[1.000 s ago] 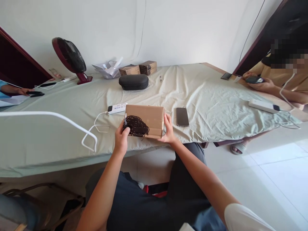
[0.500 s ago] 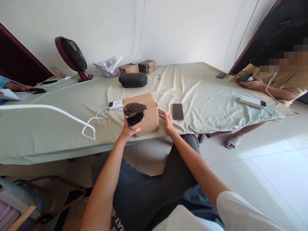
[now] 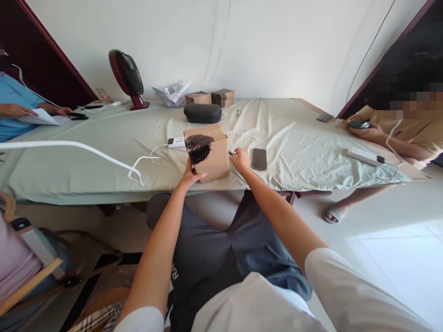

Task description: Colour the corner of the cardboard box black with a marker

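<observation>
A tan cardboard box [image 3: 218, 159] stands near the table's front edge, with a rough black patch [image 3: 200, 146] over its left corner. My left hand [image 3: 193, 174] grips the box at its lower left corner, thumb across the front face. Just off the box's right side, my right hand [image 3: 241, 159] is closed around a slim dark object [image 3: 231, 153], too small to name. A dark phone [image 3: 259, 159] lies flat to the right of that hand. Touching or close to the box's left side is a white power bank [image 3: 176, 142] with a cable.
Behind the box sit a black zip case [image 3: 202, 113], two small cartons [image 3: 222, 97], a white plastic bag [image 3: 172, 94] and a fan [image 3: 127, 76]. A white cable [image 3: 79, 146] crosses the left side. One person [image 3: 20, 108] is at the left, another [image 3: 408, 133] at the right.
My right hand has gone from open fingers against the box's right side to closed around the slim dark object. My left hand stays on the box. The view has shifted left.
</observation>
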